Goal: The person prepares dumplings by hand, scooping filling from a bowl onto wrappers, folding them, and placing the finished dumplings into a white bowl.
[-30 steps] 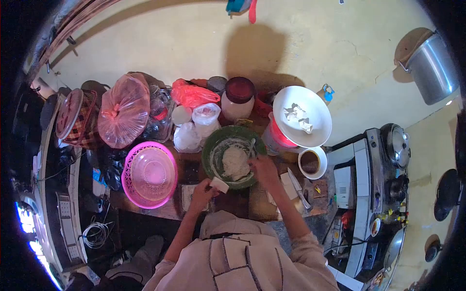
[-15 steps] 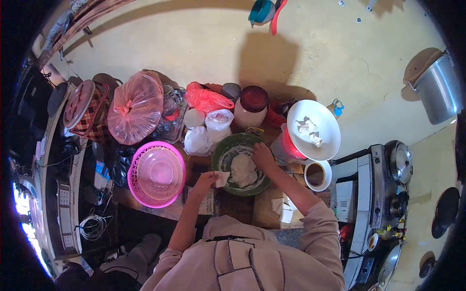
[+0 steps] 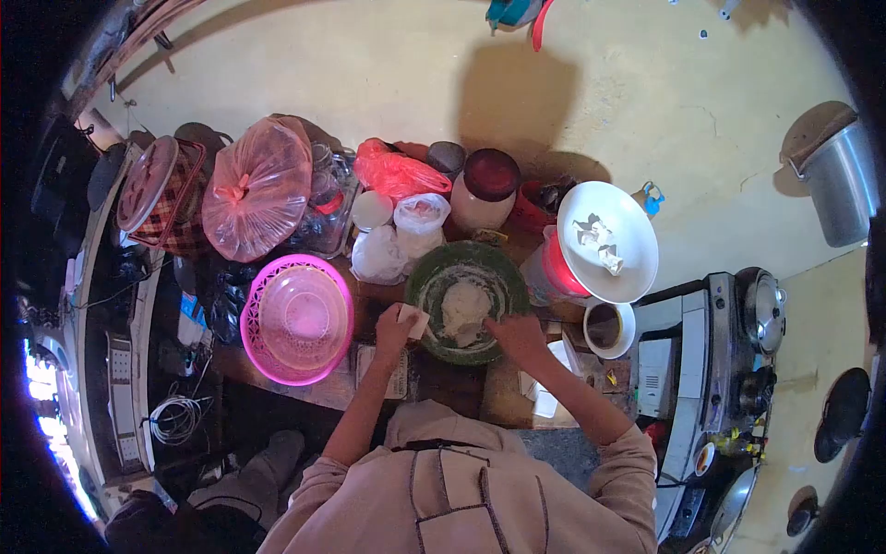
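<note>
A pale, thin square sheet, like a dough wrapper (image 3: 419, 324), is pinched in my left hand (image 3: 394, 328), beside the left rim of a green bowl (image 3: 509, 277). Inside that bowl lies a lump of pale, doughy mixture (image 3: 467, 302), with white smears around it. My right hand (image 3: 519, 338) reaches over the bowl's right side, fingers closed at the lower edge of the mixture. Whatever those fingers hold is hidden. More pale square sheets (image 3: 545, 403) lie on a wooden board (image 3: 503, 392) below my right forearm.
A white plate (image 3: 639, 222) carrying several folded white pieces rests on a red container (image 3: 556, 268). Nearby stands a white cup of dark liquid (image 3: 609, 331). To the left sits a pink basket (image 3: 343, 342); bags and jars line the wall. A stove (image 3: 724, 323) is at right.
My right hand has moved from the bowl's upper right rim down to the lower right of the mixture. My left hand, still with the sheet, has shifted slightly up.
</note>
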Demonstrator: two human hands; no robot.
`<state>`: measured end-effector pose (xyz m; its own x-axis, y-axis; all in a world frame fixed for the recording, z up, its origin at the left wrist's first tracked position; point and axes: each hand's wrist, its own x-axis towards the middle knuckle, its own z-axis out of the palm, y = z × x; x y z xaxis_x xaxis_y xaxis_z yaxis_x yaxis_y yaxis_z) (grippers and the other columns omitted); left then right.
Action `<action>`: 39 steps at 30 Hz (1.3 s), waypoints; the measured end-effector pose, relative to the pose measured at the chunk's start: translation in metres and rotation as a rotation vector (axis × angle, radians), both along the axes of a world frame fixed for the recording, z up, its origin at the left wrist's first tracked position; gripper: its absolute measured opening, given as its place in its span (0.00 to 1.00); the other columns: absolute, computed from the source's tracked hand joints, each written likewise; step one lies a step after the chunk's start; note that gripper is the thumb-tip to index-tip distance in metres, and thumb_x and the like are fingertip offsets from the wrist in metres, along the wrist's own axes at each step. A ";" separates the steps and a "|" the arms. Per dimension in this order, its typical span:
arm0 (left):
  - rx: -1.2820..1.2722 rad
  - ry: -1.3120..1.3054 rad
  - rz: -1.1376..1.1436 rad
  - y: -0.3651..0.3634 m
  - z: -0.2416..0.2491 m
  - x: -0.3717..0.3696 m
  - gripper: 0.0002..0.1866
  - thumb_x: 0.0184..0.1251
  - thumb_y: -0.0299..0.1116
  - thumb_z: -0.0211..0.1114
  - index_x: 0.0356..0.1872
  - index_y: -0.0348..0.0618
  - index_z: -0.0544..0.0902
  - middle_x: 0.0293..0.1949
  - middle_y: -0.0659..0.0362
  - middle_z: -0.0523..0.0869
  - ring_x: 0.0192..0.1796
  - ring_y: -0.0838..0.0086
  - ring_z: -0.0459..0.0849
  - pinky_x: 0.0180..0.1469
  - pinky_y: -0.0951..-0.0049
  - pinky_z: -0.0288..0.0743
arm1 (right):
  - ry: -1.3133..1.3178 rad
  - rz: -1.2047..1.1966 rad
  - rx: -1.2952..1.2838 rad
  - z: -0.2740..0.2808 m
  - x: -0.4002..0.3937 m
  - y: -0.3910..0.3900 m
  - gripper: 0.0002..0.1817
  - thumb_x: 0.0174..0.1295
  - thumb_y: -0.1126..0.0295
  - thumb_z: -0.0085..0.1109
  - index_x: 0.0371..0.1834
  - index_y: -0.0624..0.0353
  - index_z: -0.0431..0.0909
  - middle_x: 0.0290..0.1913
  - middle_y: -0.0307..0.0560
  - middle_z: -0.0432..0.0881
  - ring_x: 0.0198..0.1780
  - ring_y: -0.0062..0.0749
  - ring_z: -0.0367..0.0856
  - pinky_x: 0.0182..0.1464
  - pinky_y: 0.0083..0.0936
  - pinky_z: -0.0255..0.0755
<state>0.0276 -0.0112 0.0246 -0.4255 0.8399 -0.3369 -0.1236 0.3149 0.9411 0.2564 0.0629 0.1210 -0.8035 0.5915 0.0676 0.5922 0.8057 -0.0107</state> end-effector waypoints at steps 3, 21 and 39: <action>-0.019 -0.116 -0.018 -0.002 0.015 0.000 0.06 0.56 0.29 0.59 0.33 0.39 0.76 0.27 0.60 0.80 0.25 0.78 0.79 0.24 0.79 0.71 | -0.026 0.021 0.053 -0.026 0.011 -0.014 0.08 0.48 0.71 0.48 0.34 0.52 0.72 0.17 0.43 0.75 0.22 0.38 0.78 0.21 0.35 0.70; 0.073 -0.104 -0.008 -0.005 0.003 -0.001 0.12 0.62 0.34 0.51 0.36 0.37 0.79 0.30 0.60 0.80 0.28 0.78 0.79 0.28 0.79 0.74 | 0.250 -0.438 -0.813 -0.051 0.041 0.015 0.14 0.49 0.60 0.53 0.36 0.55 0.76 0.35 0.51 0.78 0.34 0.44 0.78 0.38 0.37 0.70; -0.188 -1.045 -0.264 0.025 0.064 0.034 0.14 0.59 0.30 0.56 0.44 0.33 0.72 0.41 0.53 0.79 0.42 0.68 0.80 0.41 0.71 0.78 | 1.143 -0.437 -0.775 -0.046 0.028 -0.039 0.03 0.57 0.80 0.50 0.33 0.61 0.70 0.34 0.41 0.73 0.38 0.25 0.73 0.46 0.21 0.67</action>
<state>0.0618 0.0139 0.0889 0.3315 0.7598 -0.5593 -0.7406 0.5768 0.3447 0.2845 0.0242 0.0752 -0.2794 0.9558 0.0915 0.1536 0.1386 -0.9784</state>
